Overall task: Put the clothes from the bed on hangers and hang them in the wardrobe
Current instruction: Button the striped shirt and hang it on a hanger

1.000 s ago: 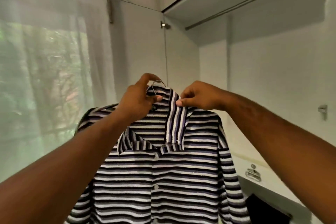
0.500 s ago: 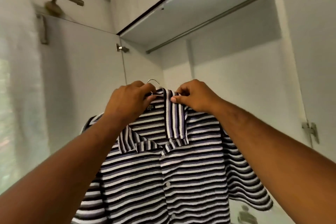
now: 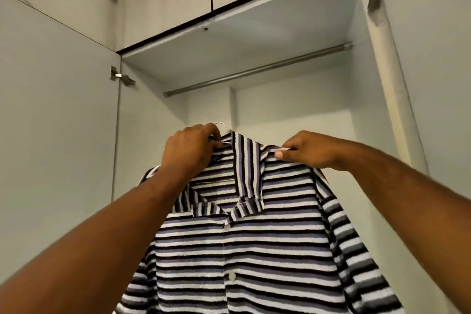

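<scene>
Gripping the hanger (image 3: 221, 125), left hand (image 3: 188, 153), and right hand (image 3: 308, 150) pinching the shirt (image 3: 242, 250), sit well below rail (image 3: 254, 71).

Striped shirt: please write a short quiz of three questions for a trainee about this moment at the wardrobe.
1. True or false: the hanger is hooked over the rail.
2. The right hand pinches: A) the striped shirt; B) the rail; C) a towel.
3. Which hand grips at the collar, just below the hanger's hook?

Key: 1 false, the hook is below the rail and apart from it; 2 A; 3 the left hand.
</scene>
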Demonstrator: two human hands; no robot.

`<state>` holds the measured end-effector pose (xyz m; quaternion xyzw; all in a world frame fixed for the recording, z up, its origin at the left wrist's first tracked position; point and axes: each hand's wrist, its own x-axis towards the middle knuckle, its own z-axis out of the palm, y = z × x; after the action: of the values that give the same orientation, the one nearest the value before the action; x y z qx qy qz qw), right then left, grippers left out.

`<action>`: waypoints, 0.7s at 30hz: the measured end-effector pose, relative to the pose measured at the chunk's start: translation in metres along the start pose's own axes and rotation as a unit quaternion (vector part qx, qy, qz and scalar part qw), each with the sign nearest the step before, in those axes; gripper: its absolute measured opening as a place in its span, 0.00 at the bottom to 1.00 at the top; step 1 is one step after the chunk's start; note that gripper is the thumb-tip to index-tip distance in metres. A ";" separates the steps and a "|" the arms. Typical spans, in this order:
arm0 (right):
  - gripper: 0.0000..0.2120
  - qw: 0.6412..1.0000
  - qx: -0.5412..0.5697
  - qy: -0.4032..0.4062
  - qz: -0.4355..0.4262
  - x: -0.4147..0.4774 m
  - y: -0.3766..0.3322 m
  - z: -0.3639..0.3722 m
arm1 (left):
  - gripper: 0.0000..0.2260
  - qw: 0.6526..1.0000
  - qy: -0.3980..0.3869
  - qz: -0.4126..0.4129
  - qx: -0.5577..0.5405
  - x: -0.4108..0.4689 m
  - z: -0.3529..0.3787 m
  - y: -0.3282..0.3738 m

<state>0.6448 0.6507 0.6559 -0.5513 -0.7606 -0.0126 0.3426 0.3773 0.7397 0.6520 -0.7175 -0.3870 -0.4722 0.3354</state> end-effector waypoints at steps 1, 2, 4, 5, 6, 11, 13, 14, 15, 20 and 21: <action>0.19 0.999 0.039 -0.006 0.009 0.006 0.005 -0.002 | 0.08 1.000 0.005 0.004 -0.008 0.009 0.013 -0.004; 0.19 0.997 0.080 -0.010 0.022 0.010 0.009 -0.003 | 0.08 1.000 0.011 0.009 -0.013 0.019 0.025 -0.007; 0.20 0.990 0.132 0.000 0.049 0.019 0.015 -0.003 | 0.07 0.999 0.027 0.018 -0.017 0.040 0.046 -0.015; 0.21 0.989 0.132 0.027 0.057 0.029 0.020 -0.002 | 0.07 0.999 0.039 0.021 -0.026 0.052 0.061 -0.019; 0.21 0.989 0.121 0.063 0.060 0.038 0.024 -0.001 | 0.07 0.998 0.050 0.028 -0.027 0.063 0.074 -0.021; 0.20 0.951 -0.050 0.301 0.041 0.083 0.029 0.000 | 0.11 0.994 0.074 0.040 -0.071 0.116 0.120 -0.022; 0.19 0.931 -0.102 0.348 0.041 0.104 0.030 -0.011 | 0.15 0.991 0.080 0.045 -0.101 0.137 0.137 -0.019; 0.18 0.923 -0.129 0.359 0.047 0.113 0.033 -0.019 | 0.17 0.989 0.084 0.045 -0.117 0.146 0.144 -0.017; 0.19 0.915 -0.154 0.369 0.056 0.122 0.036 -0.026 | 0.18 0.986 0.089 0.049 -0.131 0.152 0.151 -0.015; 0.17 0.868 -0.208 0.440 0.105 0.167 0.070 -0.067 | 0.15 0.979 0.116 0.062 -0.153 0.171 0.191 -0.007; 0.17 0.859 -0.210 0.454 0.109 0.173 0.079 -0.076 | 0.14 0.979 0.117 0.067 -0.150 0.173 0.199 -0.003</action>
<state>0.7232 0.7949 0.7785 -0.6229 -0.4349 -0.3834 0.5252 0.5014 0.9512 0.7488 -0.7238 -0.2211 -0.5820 0.2976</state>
